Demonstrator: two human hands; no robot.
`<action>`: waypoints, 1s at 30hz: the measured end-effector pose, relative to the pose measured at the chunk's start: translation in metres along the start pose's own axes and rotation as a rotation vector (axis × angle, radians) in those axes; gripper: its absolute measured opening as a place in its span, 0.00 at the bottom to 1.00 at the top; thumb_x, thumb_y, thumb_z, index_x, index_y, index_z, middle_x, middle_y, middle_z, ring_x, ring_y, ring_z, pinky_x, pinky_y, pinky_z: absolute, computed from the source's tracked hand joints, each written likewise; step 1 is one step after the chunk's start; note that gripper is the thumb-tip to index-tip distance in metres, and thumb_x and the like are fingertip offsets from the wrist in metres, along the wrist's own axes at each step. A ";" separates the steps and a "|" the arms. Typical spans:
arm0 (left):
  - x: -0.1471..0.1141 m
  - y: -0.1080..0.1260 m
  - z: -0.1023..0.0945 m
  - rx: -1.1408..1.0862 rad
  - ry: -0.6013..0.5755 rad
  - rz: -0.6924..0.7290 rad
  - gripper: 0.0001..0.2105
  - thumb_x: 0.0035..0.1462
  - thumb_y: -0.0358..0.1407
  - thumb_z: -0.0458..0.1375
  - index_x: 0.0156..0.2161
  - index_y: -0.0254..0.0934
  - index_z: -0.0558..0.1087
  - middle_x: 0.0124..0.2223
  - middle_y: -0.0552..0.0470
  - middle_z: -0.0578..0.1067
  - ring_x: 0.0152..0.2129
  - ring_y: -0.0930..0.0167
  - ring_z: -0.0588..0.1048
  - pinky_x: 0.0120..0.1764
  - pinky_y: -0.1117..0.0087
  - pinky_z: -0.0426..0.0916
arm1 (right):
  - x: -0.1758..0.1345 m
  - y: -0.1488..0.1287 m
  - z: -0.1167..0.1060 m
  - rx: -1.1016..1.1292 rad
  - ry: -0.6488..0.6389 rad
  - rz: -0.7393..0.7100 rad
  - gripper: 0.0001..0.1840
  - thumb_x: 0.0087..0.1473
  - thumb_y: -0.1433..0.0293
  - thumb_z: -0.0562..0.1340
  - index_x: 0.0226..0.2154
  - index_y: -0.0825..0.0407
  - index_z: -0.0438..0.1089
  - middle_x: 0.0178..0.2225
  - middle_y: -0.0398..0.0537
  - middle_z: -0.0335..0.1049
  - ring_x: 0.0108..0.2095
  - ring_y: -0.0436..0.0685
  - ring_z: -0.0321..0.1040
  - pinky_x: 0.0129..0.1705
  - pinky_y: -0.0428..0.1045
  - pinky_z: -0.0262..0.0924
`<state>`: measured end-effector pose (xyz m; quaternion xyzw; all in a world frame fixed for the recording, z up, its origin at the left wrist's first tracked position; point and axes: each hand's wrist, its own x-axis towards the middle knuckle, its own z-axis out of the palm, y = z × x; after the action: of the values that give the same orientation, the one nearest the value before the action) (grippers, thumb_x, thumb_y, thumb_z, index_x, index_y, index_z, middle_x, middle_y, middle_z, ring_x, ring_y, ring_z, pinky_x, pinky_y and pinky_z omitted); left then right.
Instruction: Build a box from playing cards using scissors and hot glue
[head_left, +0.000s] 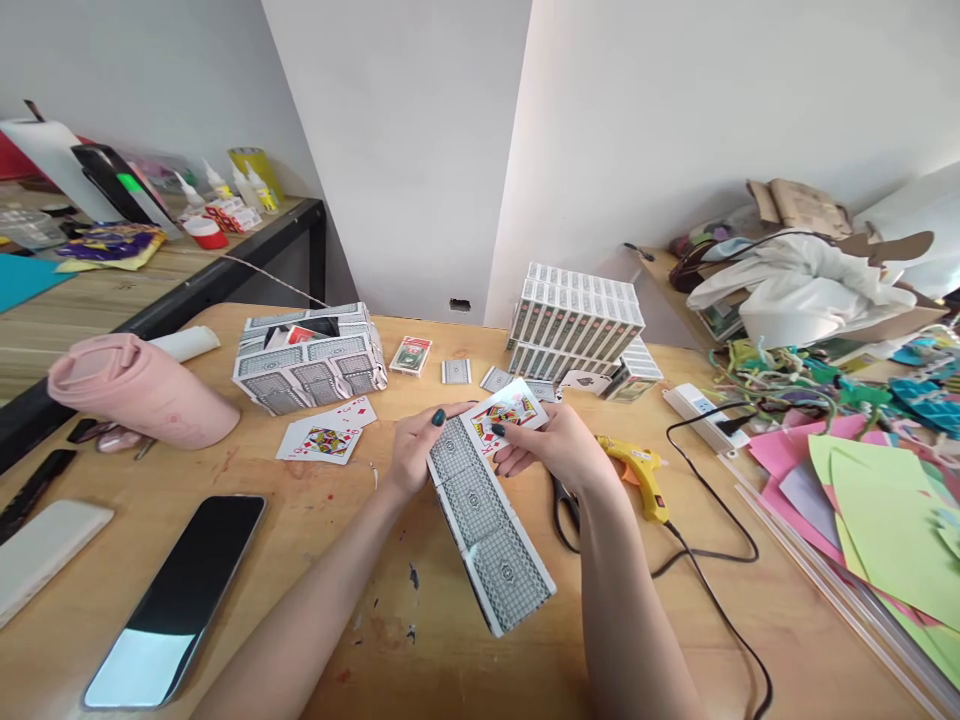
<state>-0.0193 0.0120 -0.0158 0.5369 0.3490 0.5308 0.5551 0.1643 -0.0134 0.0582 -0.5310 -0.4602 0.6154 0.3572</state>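
Note:
My left hand (pixel 417 447) grips the upper end of a long box covered in playing cards (pixel 480 515), which show grey patterned backs. Between the thumb and fingers of my right hand (pixel 559 445) is a king of diamonds (pixel 504 420), face up. The card lies against the upper right side of the box; I cannot tell whether it is stuck there. Beyond my hands, loose cards (pixel 455 372) lie on the table. Beside my right forearm is a yellow glue gun (pixel 637 470), and black-handled scissors (pixel 566 515) are partly hidden by that arm.
A card-covered box (pixel 311 360) with an open top stands back left, near loose cards (pixel 321 440) and a card pack (pixel 411 355). Stacked card packs (pixel 574 320) stand behind. A phone (pixel 180 590) and pink pouch (pixel 142 390) lie left; a power strip (pixel 705 415) and coloured paper (pixel 885 530) right.

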 end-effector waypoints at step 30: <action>-0.003 0.011 0.007 0.023 0.059 -0.020 0.22 0.56 0.50 0.54 0.37 0.33 0.80 0.38 0.45 0.80 0.34 0.63 0.77 0.39 0.64 0.70 | -0.002 0.001 -0.002 0.013 -0.040 -0.006 0.10 0.46 0.66 0.65 0.22 0.56 0.71 0.19 0.48 0.74 0.19 0.51 0.71 0.24 0.47 0.69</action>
<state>-0.0157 0.0065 -0.0048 0.5239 0.3769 0.5368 0.5434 0.1663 -0.0153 0.0583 -0.5148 -0.4651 0.6277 0.3532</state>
